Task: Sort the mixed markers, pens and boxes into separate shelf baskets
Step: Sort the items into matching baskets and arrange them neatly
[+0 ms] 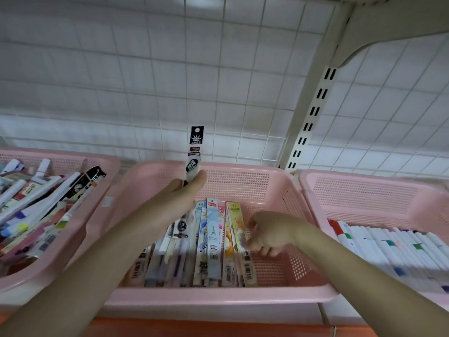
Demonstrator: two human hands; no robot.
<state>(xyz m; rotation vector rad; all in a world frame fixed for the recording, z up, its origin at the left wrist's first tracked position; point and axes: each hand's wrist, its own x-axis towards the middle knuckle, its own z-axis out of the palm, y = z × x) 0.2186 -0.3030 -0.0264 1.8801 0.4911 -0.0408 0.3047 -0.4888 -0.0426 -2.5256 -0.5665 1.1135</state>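
Note:
My left hand [187, 188] grips a packaged pen with a black header card [195, 152], held upright above the back of the middle pink basket [274, 186]. Several packaged pens [213, 242] lie side by side in that basket. My right hand [269, 233] is curled over the right edge of that row, its fingers on a yellow pen pack [239, 229]. Whether it pinches the pack is unclear. The left pink basket [107, 200] holds a mixed heap of markers and pens [36, 205]. The right pink basket [364, 190] holds white markers [388, 249] laid in a row.
A white wire grid panel [170, 81] backs the shelf. A cream slotted upright [313, 113] stands behind the gap between the middle and right baskets, with a shelf bracket [388, 27] overhead. An orange shelf edge [194, 327] runs along the front.

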